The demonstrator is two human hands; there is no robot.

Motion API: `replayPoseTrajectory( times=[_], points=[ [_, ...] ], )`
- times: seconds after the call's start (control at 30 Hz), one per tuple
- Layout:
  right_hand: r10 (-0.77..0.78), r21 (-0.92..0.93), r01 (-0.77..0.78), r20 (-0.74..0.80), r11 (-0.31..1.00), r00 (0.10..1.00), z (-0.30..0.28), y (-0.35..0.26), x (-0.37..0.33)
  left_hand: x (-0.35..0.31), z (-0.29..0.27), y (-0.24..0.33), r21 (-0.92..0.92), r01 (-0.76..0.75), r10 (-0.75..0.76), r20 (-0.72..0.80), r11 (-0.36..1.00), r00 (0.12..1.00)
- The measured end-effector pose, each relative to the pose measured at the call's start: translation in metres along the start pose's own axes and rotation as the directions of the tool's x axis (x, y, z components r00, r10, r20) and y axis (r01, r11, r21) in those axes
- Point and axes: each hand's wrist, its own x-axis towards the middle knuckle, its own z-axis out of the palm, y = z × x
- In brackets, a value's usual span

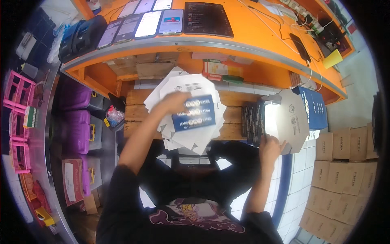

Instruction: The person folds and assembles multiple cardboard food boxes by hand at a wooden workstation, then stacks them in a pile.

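Observation:
A fanned stack of flat white cardboard box blanks (162, 97) lies on a wooden bench in front of me. On top is a blank with a blue printed panel (195, 120). My left hand (176, 102) is on this top blank, its fingers closed at the blue panel's upper left edge and slightly blurred. To the right, my right hand (271, 151) grips the lower edge of a partly folded white cardboard box (292, 122), whose white inside shows. That box leans beside a row of dark folded boxes (252, 122).
Wooden bench planks (136, 116) run under the stack. Beyond stands an orange counter (252, 36) with several phones (148, 24) and a tablet (208, 19). Purple bins (77, 128) are at left. Brown cartons (339, 179) are piled at right, near a blue box (315, 107).

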Motion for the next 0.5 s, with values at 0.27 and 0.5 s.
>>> replayPoseTrajectory(
  times=[0.27,0.5],
  points=[
    [-0.278,0.038,0.365,-0.575,0.930,0.769,-0.027,-0.036,-0.041,-0.100,0.113,0.063,0.366,-0.097,0.253,-0.405,0.925,0.879],
    [-0.560,0.159,0.719,-0.523,0.676,0.642,-0.008,-0.124,-0.046,-0.107,0.114,0.078,-0.260,-0.184,0.012,-0.548,0.948,0.836]
  ],
)
